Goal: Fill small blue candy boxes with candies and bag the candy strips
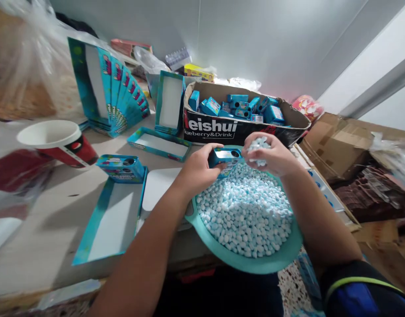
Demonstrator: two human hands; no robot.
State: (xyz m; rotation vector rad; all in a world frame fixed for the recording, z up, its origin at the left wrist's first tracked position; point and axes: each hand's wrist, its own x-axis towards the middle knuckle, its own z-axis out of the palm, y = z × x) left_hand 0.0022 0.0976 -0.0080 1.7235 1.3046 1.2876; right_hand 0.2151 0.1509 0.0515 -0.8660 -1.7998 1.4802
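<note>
My left hand [202,169] is closed round a small blue candy tin [226,155] with a dark round opening in its top. Beside it my right hand [271,154] grips a fistful of pale blue and white candies [259,149], close to the tin's right end. Both hands are over the far rim of a turquoise basin [209,244], which is heaped with the same small candies [247,215]. To the left, several filled-looking blue tins [121,168] stand together at the far end of a shallow blue display tray [112,220].
Behind the basin, a black cardboard box [242,132] holds many blue tins. Fanned blue trays [113,88] stand at the back left, near a red and white paper cup [67,145]. A white lidded container [159,189] sits left of the basin; cardboard [334,141] is at right.
</note>
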